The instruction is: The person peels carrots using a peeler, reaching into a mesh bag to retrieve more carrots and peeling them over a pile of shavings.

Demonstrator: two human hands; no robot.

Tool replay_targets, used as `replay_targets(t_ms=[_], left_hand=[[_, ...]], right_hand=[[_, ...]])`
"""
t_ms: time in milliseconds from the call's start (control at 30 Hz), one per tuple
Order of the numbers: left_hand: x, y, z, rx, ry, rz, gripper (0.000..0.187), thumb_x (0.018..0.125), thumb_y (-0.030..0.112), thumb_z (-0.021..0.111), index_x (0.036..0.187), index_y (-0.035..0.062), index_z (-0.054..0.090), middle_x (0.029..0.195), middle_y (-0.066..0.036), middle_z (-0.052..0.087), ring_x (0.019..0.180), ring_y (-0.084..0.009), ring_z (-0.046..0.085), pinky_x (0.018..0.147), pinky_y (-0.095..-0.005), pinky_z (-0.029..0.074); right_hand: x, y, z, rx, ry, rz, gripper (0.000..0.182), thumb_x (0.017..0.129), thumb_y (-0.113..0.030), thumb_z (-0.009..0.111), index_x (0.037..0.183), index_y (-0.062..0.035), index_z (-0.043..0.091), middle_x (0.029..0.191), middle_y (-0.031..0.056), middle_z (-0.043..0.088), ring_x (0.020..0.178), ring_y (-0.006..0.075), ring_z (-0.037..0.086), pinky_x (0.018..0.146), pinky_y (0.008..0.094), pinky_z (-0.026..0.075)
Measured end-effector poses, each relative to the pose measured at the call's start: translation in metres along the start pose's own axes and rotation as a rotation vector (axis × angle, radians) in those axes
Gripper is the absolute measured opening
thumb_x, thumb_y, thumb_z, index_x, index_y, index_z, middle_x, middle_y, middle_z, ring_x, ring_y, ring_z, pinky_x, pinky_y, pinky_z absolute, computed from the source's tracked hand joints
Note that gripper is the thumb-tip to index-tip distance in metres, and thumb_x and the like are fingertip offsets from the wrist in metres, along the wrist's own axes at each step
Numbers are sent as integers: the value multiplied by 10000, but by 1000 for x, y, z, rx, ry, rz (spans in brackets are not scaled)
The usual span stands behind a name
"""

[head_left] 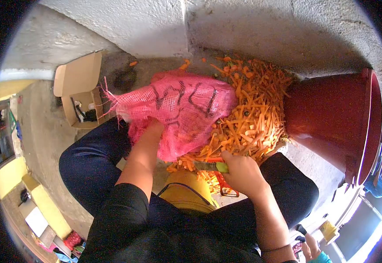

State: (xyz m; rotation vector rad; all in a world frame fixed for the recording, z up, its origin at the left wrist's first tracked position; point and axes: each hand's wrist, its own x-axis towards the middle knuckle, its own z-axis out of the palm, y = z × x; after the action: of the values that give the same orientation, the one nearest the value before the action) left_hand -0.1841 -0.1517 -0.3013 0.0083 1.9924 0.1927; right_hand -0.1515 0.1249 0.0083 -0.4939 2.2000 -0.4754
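Observation:
A pink mesh sack (186,103) with black marker strokes lies on its side in front of me. My left hand reaches into its mouth; only the wrist and forearm show, and the fingers are hidden by the mesh. My right hand (243,173) is closed around the yellow-green handle of a knife (207,166), whose grey blade points left, just below the sack. A heap of orange carrot peelings (254,118) spreads right of the sack and under its edge. Between my legs stands a yellow bucket (184,190), with more peelings beside its rim.
A large dark red bin (327,118) lies tilted to the right of the peelings. An open cardboard box (79,103) with dark items inside sits at the left. A concrete wall (243,26) rises ahead. Another person's hand (311,250) appears at the lower right.

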Motion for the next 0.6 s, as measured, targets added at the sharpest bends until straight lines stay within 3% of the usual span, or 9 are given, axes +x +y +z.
replay_targets(t_ms=[600], left_hand=[[-45,-12,-4,267,-143,104,527,676,400,555,1071,53,515,1005,-141,566,919,-312,536,796,-361,429]], right_hand=[[-7,-2,2,-23,29,-17,183,693,-122,524,848,-46,465,672,193,553,687,361,550,610,452,421]])
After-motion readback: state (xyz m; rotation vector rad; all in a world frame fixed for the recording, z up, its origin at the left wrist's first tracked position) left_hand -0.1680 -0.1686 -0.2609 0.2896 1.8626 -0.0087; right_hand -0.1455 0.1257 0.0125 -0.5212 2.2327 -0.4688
